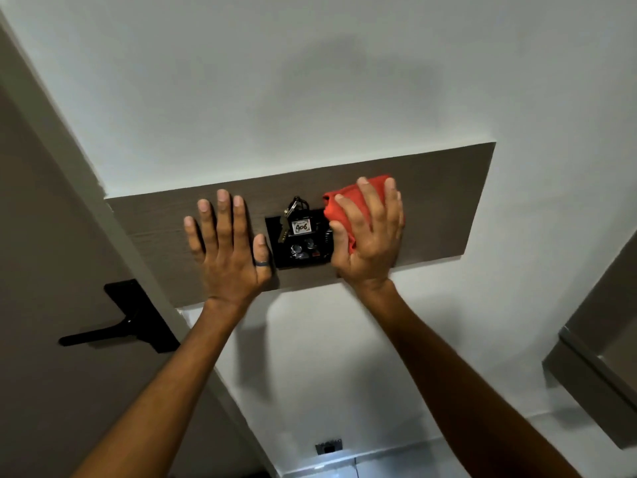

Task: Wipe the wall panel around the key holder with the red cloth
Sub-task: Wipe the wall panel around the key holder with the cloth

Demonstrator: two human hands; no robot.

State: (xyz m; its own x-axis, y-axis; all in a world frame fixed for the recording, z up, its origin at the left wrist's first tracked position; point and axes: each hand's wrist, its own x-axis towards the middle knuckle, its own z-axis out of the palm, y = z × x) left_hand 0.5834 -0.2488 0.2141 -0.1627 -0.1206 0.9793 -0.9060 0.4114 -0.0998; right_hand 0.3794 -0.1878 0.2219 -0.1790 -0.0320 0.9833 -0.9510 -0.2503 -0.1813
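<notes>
Your right hand (367,232) is pressed flat over the bunched red cloth (358,201), fingers spread across it, holding it against the brown wall panel (444,208) just right of centre frame. The cloth touches the right edge of the black key holder (300,241), and your thumb lies against that same edge. Your left hand (227,250) is empty, palm flat on the panel with fingers splayed, just left of the holder; it carries a dark ring (261,262) on the thumb and appears to be bracing only. A key (283,228) and a white tag reading 406 (302,227) hang on the holder at centre. Progress, as a judgement: wiping is under way on the right side next to the holder. The panel shows no streaks, dust lines or damp marks, so you cannot tell which zones have been covered. Treat the far right stretch of the panel, the strip above the holder, the strip below it and the whole left portion under and beyond your left hand as possibly still to do. The black door handle (113,322) at lower left is well apart from the work.
</notes>
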